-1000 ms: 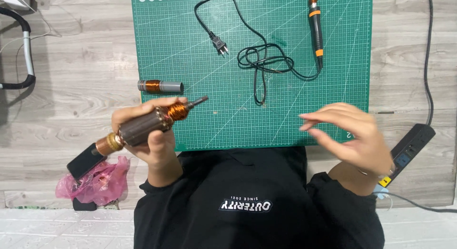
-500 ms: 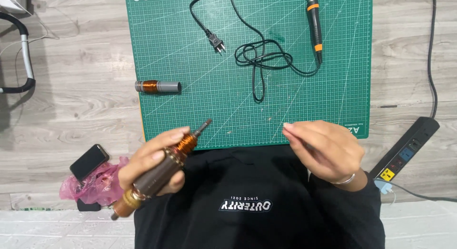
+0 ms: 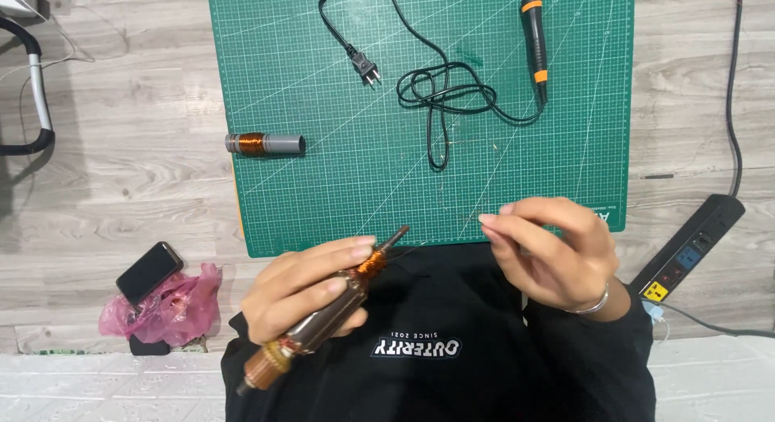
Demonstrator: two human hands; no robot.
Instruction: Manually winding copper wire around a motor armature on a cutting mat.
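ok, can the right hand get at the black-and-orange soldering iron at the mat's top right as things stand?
Probably yes: the right hand pinches at most a thin wire, and only bare green cutting mat lies between it and the black-and-orange soldering iron.

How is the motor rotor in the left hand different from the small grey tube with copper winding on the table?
The motor rotor is held tilted in the left hand; the grey tube lies flat and untouched at the mat's edge. The rotor is longer and thicker, with a shaft sticking out; the tube has an open end. Both carry copper winding.
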